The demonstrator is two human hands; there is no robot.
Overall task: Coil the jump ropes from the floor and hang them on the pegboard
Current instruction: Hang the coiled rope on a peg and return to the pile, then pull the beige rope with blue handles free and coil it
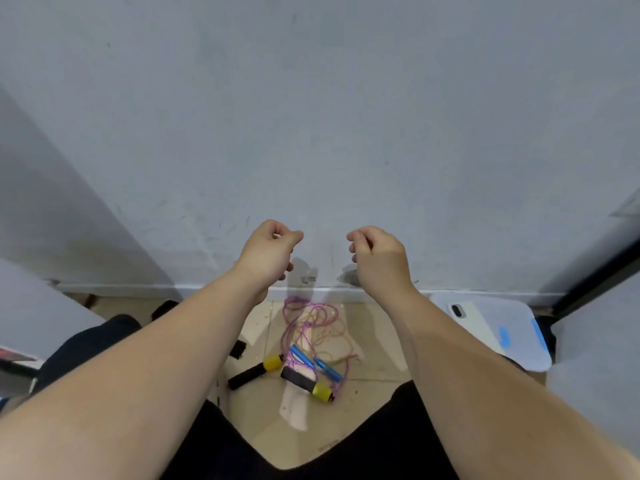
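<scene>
Two jump ropes lie tangled on the tiled floor by the wall. One has a purple cord (pixel 309 318) and blue handles (pixel 317 362). The other has black foam handles with yellow caps, one handle (pixel 254 370) to the left and one handle (pixel 307 382) to the right. My left hand (pixel 272 252) and my right hand (pixel 379 259) are raised in front of the wall, well above the ropes. The fingers of both hang loosely curled and hold nothing. No pegboard is in view.
A grey wall (pixel 318 116) fills the view ahead, with a white skirting along the floor. A translucent plastic box (pixel 509 332) with blue clips stands at the right, a phone (pixel 462 311) on its lid. Small black items (pixel 237 349) lie on the tiles at the left.
</scene>
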